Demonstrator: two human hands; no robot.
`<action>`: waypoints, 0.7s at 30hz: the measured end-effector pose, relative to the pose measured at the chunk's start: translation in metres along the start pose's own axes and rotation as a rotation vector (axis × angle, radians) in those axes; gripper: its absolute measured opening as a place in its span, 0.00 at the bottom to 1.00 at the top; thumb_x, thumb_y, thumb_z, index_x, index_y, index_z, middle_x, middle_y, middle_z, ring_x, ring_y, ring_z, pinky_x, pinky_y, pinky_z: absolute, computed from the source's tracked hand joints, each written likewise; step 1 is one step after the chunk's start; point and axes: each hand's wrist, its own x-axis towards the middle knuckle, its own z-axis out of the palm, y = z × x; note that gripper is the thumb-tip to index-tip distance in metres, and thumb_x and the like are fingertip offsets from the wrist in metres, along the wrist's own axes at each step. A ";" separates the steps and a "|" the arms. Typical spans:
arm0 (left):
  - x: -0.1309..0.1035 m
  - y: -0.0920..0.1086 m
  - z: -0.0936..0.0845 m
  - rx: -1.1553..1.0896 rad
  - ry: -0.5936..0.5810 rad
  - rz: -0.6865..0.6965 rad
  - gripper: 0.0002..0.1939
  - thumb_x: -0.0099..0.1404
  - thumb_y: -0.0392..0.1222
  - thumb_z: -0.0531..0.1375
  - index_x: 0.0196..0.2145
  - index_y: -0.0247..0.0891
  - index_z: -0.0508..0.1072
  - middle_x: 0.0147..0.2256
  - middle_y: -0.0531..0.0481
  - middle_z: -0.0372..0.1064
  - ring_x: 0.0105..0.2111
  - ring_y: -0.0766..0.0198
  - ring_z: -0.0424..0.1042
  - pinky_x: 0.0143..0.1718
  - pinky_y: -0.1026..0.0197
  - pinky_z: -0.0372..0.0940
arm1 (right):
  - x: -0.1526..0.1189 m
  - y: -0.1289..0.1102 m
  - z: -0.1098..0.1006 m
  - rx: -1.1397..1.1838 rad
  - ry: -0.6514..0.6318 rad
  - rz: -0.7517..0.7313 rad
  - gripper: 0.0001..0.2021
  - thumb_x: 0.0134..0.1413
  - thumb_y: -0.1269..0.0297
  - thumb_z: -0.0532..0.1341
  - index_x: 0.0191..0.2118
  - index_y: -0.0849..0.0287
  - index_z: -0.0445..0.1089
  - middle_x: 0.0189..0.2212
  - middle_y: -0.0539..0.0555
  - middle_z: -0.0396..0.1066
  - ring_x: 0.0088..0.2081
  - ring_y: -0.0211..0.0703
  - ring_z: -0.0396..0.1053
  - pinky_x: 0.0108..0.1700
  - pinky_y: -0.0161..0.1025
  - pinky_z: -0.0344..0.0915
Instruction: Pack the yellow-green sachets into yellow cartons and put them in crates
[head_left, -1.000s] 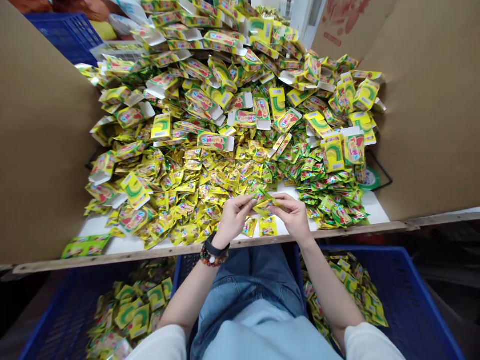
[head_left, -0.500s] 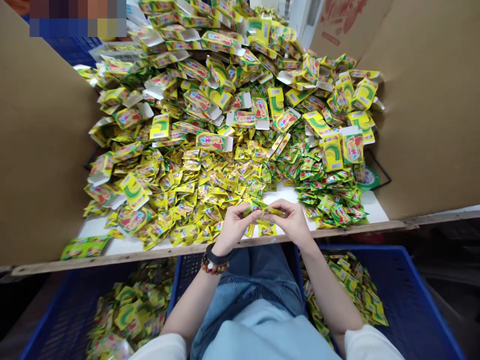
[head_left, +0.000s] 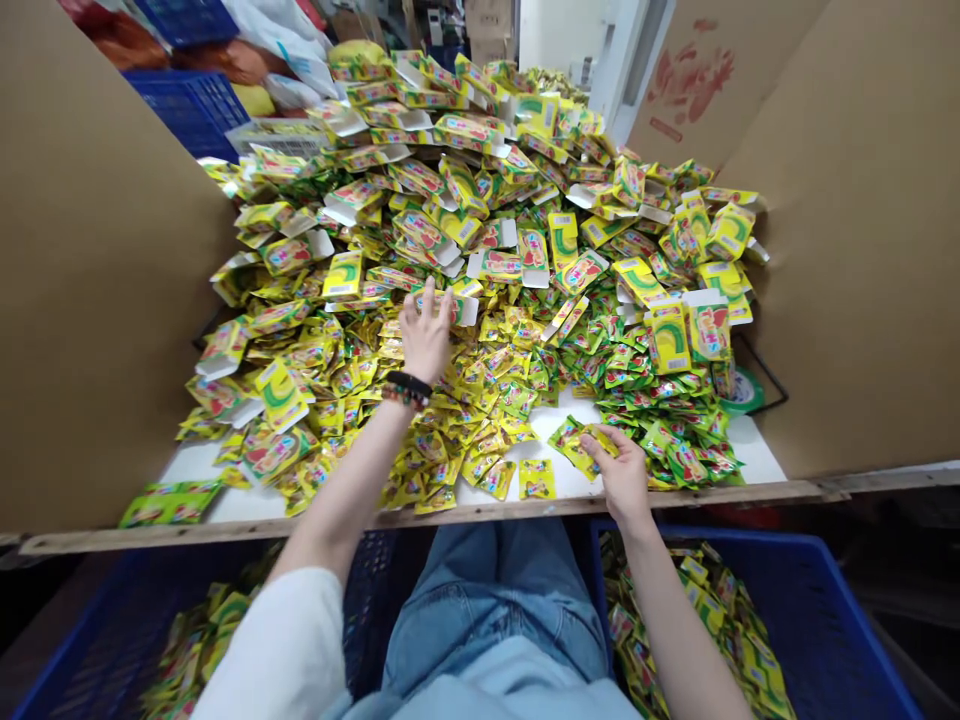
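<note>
My left hand (head_left: 426, 335) reaches up into the heap, its fingers spread over a small yellow-and-green box (head_left: 464, 311) with a white end flap; I cannot tell whether they touch it. Low over the white table, my right hand (head_left: 621, 465) pinches small candy packets (head_left: 579, 443), green and yellow ones together. Yellow packets (head_left: 420, 460) lie loose below my left forearm's reach, and green packets (head_left: 660, 395) are piled to the right. One yellow packet (head_left: 536, 479) lies singly near the table's front edge.
Open-flapped boxes (head_left: 491, 265) are heaped at the back. Cardboard walls (head_left: 847, 250) flank the table (head_left: 757, 455). Blue crates (head_left: 817, 590) holding filled boxes stand below, either side of my legs. A green tape roll (head_left: 742, 390) sits at right.
My hands have parted. The left has moved up and forward to the boxes with its fingers open; the right has drawn right and down, keeping the packets. The view has shifted slightly.
</note>
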 end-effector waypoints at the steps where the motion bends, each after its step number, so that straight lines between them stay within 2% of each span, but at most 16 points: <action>1: 0.016 -0.010 -0.002 0.055 -0.016 0.009 0.29 0.60 0.31 0.56 0.59 0.37 0.64 0.63 0.34 0.55 0.64 0.37 0.49 0.58 0.29 0.45 | 0.000 0.000 -0.002 0.006 -0.016 0.002 0.21 0.37 0.53 0.73 0.38 0.60 0.76 0.31 0.54 0.78 0.30 0.43 0.75 0.35 0.40 0.72; 3: 0.033 -0.017 -0.008 0.121 -0.036 0.049 0.27 0.57 0.30 0.56 0.56 0.35 0.66 0.62 0.33 0.56 0.64 0.36 0.47 0.58 0.30 0.43 | -0.002 -0.003 -0.003 0.005 -0.071 -0.003 0.22 0.42 0.52 0.71 0.42 0.60 0.75 0.34 0.55 0.79 0.34 0.45 0.76 0.37 0.41 0.72; 5: 0.027 -0.007 -0.013 0.149 -0.056 0.112 0.23 0.56 0.31 0.57 0.52 0.32 0.68 0.55 0.32 0.65 0.59 0.39 0.56 0.56 0.36 0.50 | -0.004 -0.010 -0.001 -0.002 -0.118 -0.039 0.22 0.47 0.52 0.68 0.46 0.59 0.74 0.38 0.56 0.78 0.37 0.46 0.76 0.39 0.41 0.73; 8: -0.018 0.027 -0.018 0.103 -0.145 0.238 0.21 0.58 0.37 0.58 0.50 0.32 0.68 0.42 0.37 0.70 0.42 0.49 0.69 0.43 0.51 0.62 | -0.006 -0.028 0.008 -0.009 -0.078 -0.208 0.17 0.50 0.56 0.67 0.45 0.57 0.75 0.41 0.56 0.78 0.39 0.44 0.76 0.42 0.41 0.72; 11: -0.078 0.063 -0.018 -0.010 -0.169 0.395 0.27 0.58 0.46 0.62 0.54 0.36 0.66 0.39 0.42 0.70 0.37 0.54 0.70 0.37 0.56 0.63 | -0.006 -0.052 0.016 -0.072 -0.032 -0.412 0.10 0.51 0.60 0.67 0.40 0.54 0.77 0.39 0.53 0.79 0.40 0.43 0.76 0.43 0.40 0.72; 13: -0.112 0.079 -0.016 -0.096 -0.106 0.379 0.28 0.58 0.49 0.62 0.54 0.37 0.67 0.37 0.44 0.70 0.36 0.55 0.70 0.36 0.57 0.63 | -0.007 -0.067 0.017 -0.180 -0.122 -0.496 0.08 0.53 0.63 0.66 0.39 0.53 0.78 0.38 0.52 0.79 0.40 0.43 0.76 0.43 0.39 0.71; 15: -0.135 0.088 -0.012 -0.171 -0.041 0.305 0.26 0.57 0.48 0.63 0.53 0.38 0.67 0.35 0.45 0.69 0.35 0.55 0.70 0.35 0.58 0.64 | -0.007 -0.079 0.015 -0.328 -0.292 -0.545 0.07 0.55 0.65 0.64 0.40 0.52 0.78 0.37 0.51 0.79 0.40 0.44 0.76 0.44 0.39 0.71; 18: -0.155 0.094 -0.006 -0.266 0.001 0.202 0.26 0.55 0.44 0.63 0.52 0.39 0.68 0.36 0.47 0.69 0.35 0.57 0.71 0.35 0.59 0.65 | -0.011 -0.092 0.010 -0.563 -0.489 -0.587 0.09 0.59 0.68 0.60 0.41 0.54 0.78 0.38 0.53 0.79 0.41 0.45 0.76 0.44 0.40 0.71; 21: -0.165 0.097 -0.001 -0.346 -0.026 0.160 0.28 0.53 0.41 0.64 0.53 0.40 0.67 0.37 0.47 0.70 0.36 0.57 0.72 0.36 0.59 0.67 | -0.015 -0.098 0.006 -0.700 -0.520 -0.617 0.11 0.62 0.70 0.56 0.42 0.56 0.77 0.39 0.57 0.78 0.40 0.46 0.75 0.42 0.41 0.70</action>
